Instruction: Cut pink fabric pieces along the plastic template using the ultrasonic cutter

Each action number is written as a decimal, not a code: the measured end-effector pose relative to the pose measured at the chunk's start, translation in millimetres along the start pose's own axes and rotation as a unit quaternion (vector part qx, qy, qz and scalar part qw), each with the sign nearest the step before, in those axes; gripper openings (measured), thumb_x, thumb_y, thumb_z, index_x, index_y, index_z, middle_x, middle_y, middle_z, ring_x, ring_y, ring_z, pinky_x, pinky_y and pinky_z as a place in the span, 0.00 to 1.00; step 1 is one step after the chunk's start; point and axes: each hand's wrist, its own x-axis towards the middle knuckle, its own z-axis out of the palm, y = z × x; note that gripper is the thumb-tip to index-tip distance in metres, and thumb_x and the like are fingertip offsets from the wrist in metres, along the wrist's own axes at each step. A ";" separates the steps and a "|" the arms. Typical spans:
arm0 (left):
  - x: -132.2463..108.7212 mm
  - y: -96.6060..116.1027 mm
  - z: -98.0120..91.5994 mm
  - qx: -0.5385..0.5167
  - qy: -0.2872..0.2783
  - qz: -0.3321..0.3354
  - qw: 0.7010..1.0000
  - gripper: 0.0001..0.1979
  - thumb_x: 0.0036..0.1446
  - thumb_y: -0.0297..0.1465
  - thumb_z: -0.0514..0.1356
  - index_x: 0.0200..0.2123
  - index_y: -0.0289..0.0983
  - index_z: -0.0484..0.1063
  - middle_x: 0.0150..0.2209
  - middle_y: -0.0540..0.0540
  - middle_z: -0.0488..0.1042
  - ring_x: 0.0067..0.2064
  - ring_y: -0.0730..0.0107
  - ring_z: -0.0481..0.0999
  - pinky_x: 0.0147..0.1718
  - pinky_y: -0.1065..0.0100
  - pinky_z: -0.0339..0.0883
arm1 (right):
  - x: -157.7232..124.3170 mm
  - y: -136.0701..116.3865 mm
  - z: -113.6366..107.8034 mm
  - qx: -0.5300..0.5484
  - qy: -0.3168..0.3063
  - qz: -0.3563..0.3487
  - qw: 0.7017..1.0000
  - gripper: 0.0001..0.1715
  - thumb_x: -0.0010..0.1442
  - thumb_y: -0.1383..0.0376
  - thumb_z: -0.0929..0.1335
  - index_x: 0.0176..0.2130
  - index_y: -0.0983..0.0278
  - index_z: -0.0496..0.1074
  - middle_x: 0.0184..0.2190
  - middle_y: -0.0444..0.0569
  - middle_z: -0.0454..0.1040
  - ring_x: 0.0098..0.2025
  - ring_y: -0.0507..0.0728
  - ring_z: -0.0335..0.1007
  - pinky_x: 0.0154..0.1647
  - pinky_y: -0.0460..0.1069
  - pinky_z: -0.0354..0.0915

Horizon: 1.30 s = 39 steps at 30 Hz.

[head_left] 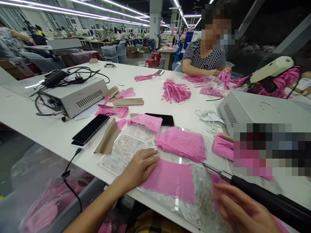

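Note:
My left hand (143, 163) lies flat with fingers extended on the left end of a pink fabric panel (172, 181) with a scalloped lower edge. The panel rests on a clear-covered, stone-patterned mat (126, 152). Just behind it sits a stack of pink lace-edged pieces (181, 144). My right hand (243, 208) is at the lower right, smeared by motion, below a tool with a metal tip and black handle (262, 194). Another pink fabric piece (215, 181) shows by its fingertips; whether the fingers grip it is unclear. The tool's tip points toward the stack.
Two phones (91, 129) (167, 119) lie beyond my left hand, near brown card strips (107, 137). Grey vented boxes stand left (82, 97) and right (262, 110). A co-worker in a striped top (206, 56) handles pink strips across the table. Pink strip bundles (175, 90) lie between.

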 end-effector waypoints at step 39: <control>3.8 1.5 -2.7 0.039 -0.094 0.013 0.995 0.19 0.61 0.34 0.62 0.55 0.42 0.72 0.64 0.38 0.62 0.65 0.46 0.60 0.57 0.46 0.62 | 71.5 -35.3 54.9 -0.374 -0.084 -0.225 0.896 0.10 0.57 0.64 0.62 0.26 0.62 0.67 0.20 0.41 0.66 0.23 0.52 0.58 0.26 0.48 0.53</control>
